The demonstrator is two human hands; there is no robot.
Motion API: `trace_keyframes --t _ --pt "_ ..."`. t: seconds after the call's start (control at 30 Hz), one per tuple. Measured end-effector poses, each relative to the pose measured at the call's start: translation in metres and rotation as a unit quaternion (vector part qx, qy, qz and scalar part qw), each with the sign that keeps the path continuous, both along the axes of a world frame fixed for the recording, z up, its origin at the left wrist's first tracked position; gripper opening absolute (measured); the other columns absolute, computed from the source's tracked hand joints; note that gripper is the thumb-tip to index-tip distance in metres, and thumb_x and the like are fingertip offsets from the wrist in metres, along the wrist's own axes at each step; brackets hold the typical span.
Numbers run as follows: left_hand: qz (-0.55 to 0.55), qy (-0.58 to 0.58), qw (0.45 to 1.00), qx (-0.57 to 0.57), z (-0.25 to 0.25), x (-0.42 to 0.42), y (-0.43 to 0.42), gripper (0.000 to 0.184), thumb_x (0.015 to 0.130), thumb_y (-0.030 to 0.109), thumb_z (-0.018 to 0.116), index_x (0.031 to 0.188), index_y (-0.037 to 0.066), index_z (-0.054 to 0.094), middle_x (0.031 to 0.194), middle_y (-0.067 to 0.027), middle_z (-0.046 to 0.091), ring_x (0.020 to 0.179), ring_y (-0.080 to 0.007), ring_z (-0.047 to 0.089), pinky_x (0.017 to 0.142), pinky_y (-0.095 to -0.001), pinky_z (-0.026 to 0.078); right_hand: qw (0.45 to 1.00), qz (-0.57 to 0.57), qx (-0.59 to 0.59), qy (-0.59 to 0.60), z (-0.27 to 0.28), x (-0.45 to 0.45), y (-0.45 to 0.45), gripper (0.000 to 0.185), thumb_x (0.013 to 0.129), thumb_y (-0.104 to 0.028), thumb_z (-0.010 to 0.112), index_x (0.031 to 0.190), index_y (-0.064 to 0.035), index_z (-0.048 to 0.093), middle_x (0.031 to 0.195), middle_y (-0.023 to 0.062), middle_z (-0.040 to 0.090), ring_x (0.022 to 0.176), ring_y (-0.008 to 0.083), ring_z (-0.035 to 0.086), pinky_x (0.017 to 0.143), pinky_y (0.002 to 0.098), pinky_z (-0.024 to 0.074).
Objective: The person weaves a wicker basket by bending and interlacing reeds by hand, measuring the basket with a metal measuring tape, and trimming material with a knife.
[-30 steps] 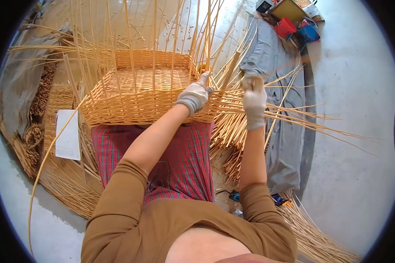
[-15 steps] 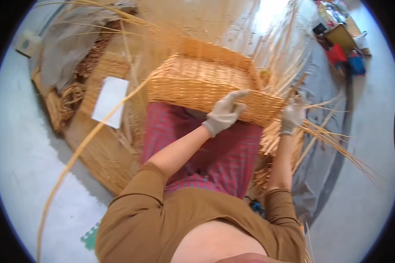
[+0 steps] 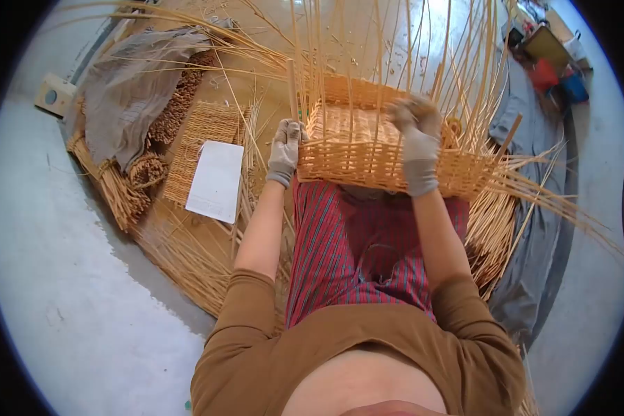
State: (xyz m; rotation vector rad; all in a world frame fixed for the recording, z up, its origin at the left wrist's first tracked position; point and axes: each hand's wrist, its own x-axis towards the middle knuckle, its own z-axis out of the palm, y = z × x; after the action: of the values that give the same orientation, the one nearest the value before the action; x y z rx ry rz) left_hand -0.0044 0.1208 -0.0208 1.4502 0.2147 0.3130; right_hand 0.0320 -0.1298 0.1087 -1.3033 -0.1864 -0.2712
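While the view has swung so that the basket (image 3: 388,163) sits further right in it, the left side shows more floor. Far left: pale block (image 3: 55,95) with a hole, which was only partly clear before. Next, grey cloth (image 3: 125,93) draped beside and partly over stick bundles (image 3: 121,194). Right of those, a woven panel (image 3: 208,128) with a white sheet (image 3: 216,182) lying across its lower right part.

The left hand (image 3: 286,149), gloved, has moved off the front wall's middle, where it lay spread. Now at the basket's left front corner, fingers curled in tight, right by the foot of a thick upright stick (image 3: 292,90). Can't tell if it grips the stick or the wall. The long cane that ran from this corner down to the lower left no longer shows there.

Basket is on the plaid cloth (image 3: 326,243) over the person's lap, across its far end, open side up. Upright stakes (image 3: 378,62) read sharper now.

The right hand (image 3: 419,135), gloved, has left the right front corner and is over the front wall, right of its middle. Fingers bent, narrow, blurred; can't tell what it holds.

Loose cane ends (image 3: 544,197) still trail past the right front corner, above a cane pile (image 3: 496,232) and blue-grey sheeting (image 3: 534,270).
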Motion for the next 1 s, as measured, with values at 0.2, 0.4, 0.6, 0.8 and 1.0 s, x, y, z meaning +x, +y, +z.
trace_keyframes --t 0.2,0.4,0.6,0.8,1.0 --pt "0.154 -0.144 0.945 0.250 0.022 -0.036 -0.022 0.030 0.095 0.018 0.059 0.123 0.007 0.054 0.109 -0.0119 0.061 0.090 -0.0229 0.065 0.078 -0.0319 0.055 0.980 -0.035 0.139 0.136 -0.092 -0.006 -0.040 0.013 0.094 -0.006 0.062 0.105 -0.0094 0.057 0.099 0.0074 0.067 0.085 0.0166 0.065 0.067 0.0287 0.0561" --pt "-0.052 0.088 0.858 0.504 0.054 -0.053 -0.075 0.073 0.087 0.032 0.068 0.150 0.036 0.030 0.154 -0.0222 0.026 0.090 -0.0365 0.068 0.076 -0.0401 0.056 0.995 0.018 -0.058 0.076 -0.012 0.027 -0.004 0.012 0.096 -0.005 0.057 0.106 -0.0097 0.051 0.094 0.0104 0.068 0.087 0.0193 0.068 0.073 0.0324 0.0598" --pt "-0.064 0.131 0.878 0.455 0.044 -0.055 -0.071 0.080 0.087 0.027 0.067 0.151 0.044 0.022 0.158 -0.0206 0.018 0.081 -0.0359 0.069 0.072 -0.0426 0.056 0.998 0.011 -0.055 0.025 0.003 0.009 0.015 0.010 0.101 -0.007 0.045 0.111 -0.0093 0.043 0.094 0.0145 0.067 0.089 0.0228 0.068 0.072 0.0312 0.0580" --pt "0.104 -0.133 0.858 0.485 0.019 -0.045 -0.048 0.038 0.086 0.021 0.067 0.123 0.017 0.061 0.120 -0.0105 0.063 0.095 -0.0306 0.066 0.080 -0.0417 0.052 0.995 -0.028 -0.022 0.089 -0.015 -0.053 -0.004 0.013 0.101 -0.009 0.048 0.113 -0.0088 0.045 0.096 0.0074 0.063 0.087 0.0217 0.067 0.074 0.0336 0.0564" --pt "0.015 -0.105 0.935 0.337 0.023 0.002 -0.031 0.015 0.089 0.013 0.060 0.101 0.009 0.068 0.100 -0.0092 0.069 0.095 -0.0243 0.065 0.088 -0.0364 0.050 0.903 0.113 -0.372 -0.183 0.037 0.013 0.005 0.034 0.088 -0.033 0.059 0.116 -0.0146 0.063 0.095 0.0128 0.070 0.095 0.0289 0.066 0.076 0.0382 0.0549"
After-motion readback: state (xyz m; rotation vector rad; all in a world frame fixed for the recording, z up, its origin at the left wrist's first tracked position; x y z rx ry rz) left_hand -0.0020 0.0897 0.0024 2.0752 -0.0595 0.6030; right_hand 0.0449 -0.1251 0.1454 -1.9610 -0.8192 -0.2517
